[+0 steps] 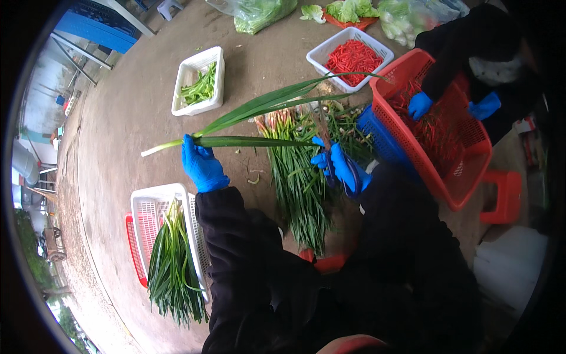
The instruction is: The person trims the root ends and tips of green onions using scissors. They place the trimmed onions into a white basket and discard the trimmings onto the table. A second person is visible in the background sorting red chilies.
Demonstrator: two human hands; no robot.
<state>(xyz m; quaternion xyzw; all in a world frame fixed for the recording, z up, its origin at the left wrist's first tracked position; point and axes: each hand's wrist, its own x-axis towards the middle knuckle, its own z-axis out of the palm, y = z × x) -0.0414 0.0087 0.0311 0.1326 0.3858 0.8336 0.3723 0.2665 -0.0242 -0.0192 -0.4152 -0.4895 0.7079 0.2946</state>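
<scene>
In a blue glove, my left hand [201,163] grips a long green garlic stalk [252,113] just above its white end, its leaves reaching to the right. My right hand [342,168], also gloved in blue, holds a pair of scissors [326,128] by dark blue handles, the blades pointing up beside the leaves. Whether the blades touch a leaf I cannot tell. Below lies a pile of green garlic [300,190] with reddish root ends at its top. A bunch of green stalks [173,261] rests in a white plastic basket [166,188] at lower left.
A co-worker's gloved hands [420,105] are over a red basket [460,197] of red chillies, above a blue container [389,141]. Farther off stand a white basket [221,84] of green peppers and one [314,55] of red chillies. A red stool [515,197] is at right.
</scene>
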